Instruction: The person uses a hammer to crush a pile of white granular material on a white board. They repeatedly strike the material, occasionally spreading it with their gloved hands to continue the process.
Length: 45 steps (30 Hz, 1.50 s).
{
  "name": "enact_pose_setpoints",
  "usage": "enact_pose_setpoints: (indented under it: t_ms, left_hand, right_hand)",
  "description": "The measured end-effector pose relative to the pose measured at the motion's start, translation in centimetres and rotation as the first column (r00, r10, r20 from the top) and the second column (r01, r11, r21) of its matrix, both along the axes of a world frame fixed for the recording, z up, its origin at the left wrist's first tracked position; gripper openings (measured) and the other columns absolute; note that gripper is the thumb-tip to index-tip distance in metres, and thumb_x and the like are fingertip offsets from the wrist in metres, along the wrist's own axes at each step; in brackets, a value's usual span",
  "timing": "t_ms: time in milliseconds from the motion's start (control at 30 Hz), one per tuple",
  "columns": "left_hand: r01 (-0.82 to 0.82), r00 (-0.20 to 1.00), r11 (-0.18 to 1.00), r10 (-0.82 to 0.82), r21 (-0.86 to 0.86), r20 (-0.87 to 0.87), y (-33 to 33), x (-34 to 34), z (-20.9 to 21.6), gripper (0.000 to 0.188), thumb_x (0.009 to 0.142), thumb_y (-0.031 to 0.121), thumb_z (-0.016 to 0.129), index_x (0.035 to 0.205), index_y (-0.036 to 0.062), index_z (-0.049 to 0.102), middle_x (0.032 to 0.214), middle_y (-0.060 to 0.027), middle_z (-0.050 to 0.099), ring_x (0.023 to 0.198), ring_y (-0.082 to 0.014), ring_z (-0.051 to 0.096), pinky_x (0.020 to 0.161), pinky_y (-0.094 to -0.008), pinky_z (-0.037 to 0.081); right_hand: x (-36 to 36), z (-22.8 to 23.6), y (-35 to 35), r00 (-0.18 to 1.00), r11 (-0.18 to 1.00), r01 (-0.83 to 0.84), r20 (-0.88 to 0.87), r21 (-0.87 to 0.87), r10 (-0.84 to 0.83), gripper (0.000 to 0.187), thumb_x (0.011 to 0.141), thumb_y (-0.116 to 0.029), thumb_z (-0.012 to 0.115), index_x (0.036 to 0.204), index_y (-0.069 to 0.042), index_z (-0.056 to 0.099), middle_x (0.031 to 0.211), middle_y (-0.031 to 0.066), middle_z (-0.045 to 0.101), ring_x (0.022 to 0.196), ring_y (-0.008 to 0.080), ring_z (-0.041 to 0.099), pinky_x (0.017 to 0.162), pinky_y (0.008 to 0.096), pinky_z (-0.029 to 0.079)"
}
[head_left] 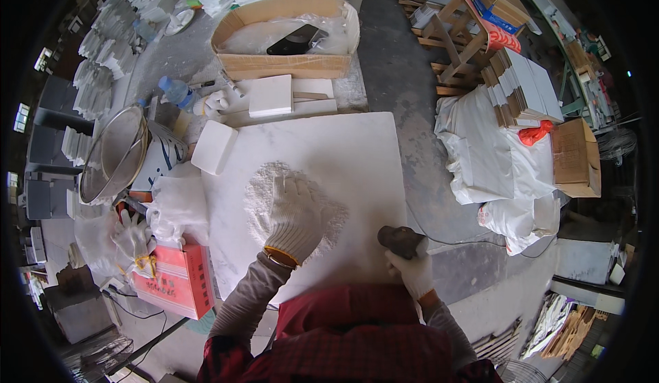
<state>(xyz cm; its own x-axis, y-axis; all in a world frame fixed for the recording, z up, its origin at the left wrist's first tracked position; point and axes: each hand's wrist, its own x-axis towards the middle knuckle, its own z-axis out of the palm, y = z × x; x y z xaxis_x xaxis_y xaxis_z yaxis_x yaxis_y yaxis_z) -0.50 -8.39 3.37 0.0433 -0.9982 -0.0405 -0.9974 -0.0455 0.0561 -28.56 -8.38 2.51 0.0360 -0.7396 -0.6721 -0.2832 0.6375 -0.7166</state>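
My left hand [295,219], in a white knit glove with an orange cuff, lies palm down on a pile of white powder [259,201]. Its fingers are stretched out and close together. The powder is spread over the middle of a pale marble-like slab [364,156]. Past the slab's right side, close to my body, my gloved right hand [415,273] is closed around a dark, blunt-ended tool [400,241]. The glove hides the tool's lower part, so its kind is unclear. A small white block [215,147] rests at the slab's far left corner.
Beyond the slab stand white tiles [270,96] and a cardboard box [281,67] holding a phone [297,40]. To the left are a round sieve [113,153], a water bottle [176,91], plastic bags [180,201] and a red box [175,280]. A cable [467,241] crosses the floor at right.
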Motion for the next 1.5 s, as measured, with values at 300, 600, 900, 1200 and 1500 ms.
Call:
enact_pose_setpoints:
  t_ms: [300,600,900,1200,1500]
  left_hand:
    - [0.291,0.957,0.943,-0.29,-0.159,0.029,-3.2,-6.8,-2.5,0.053,0.089,0.029,0.063,0.132,-0.0014,0.054,0.132,-0.0187,0.052,0.13,-0.0354,0.046,0.113,-0.0469,0.034]
    - [0.038,0.999,0.986,-0.033,-0.164,0.029,0.7,-1.8,-2.7,0.047,0.091,0.03,0.063,0.126,-0.0006,0.057,0.128,-0.0197,0.055,0.128,-0.0382,0.049,0.109,-0.0513,0.038]
    - [-0.225,0.964,0.933,0.171,-0.282,-0.204,0.5,9.4,-3.1,0.059,0.097,0.037,0.06,0.145,0.0031,0.051,0.148,-0.0226,0.049,0.143,-0.0417,0.04,0.121,-0.0566,0.026]
    - [0.139,0.67,0.977,-0.215,-0.165,-0.711,3.4,10.7,-3.4,0.058,0.104,0.041,0.053,0.149,0.0044,0.053,0.154,-0.0224,0.049,0.15,-0.0406,0.037,0.127,-0.0502,0.022]
    - [-0.265,0.685,0.945,0.046,-0.19,-0.727,4.4,12.9,-2.7,0.052,0.108,0.034,0.053,0.148,0.0012,0.053,0.155,-0.0178,0.051,0.152,-0.0375,0.036,0.127,-0.0449,0.022]
  right_hand:
    - [0.2,-0.2,-0.1,0.999,0.999,-0.03,0.018,-0.018,0.031,0.025,0.086,-0.019,0.083,0.094,0.003,0.074,0.075,0.0041,0.071,0.062,0.0102,0.065,0.056,0.0257,0.051]
    - [0.3,0.5,0.0,0.999,0.997,-0.045,0.002,-0.062,0.045,0.027,0.086,-0.014,0.08,0.103,0.005,0.071,0.08,0.0065,0.072,0.064,0.0112,0.067,0.056,0.0269,0.051]
    - [0.4,0.4,0.0,0.999,0.999,-0.03,0.022,-0.022,0.03,0.018,0.088,-0.014,0.078,0.091,0.003,0.072,0.074,0.0053,0.071,0.06,0.0118,0.066,0.054,0.0274,0.05]
    - [-0.1,0.0,0.0,0.993,0.991,-0.113,-0.044,-0.074,0.11,0.019,0.088,-0.014,0.076,0.091,0.004,0.071,0.074,0.006,0.07,0.064,0.0139,0.068,0.057,0.0281,0.051]
    - [0.3,0.5,0.0,0.998,0.997,-0.05,0.02,-0.051,0.051,0.021,0.088,-0.01,0.077,0.1,0.005,0.07,0.078,0.0076,0.071,0.066,0.0149,0.068,0.057,0.0272,0.052]
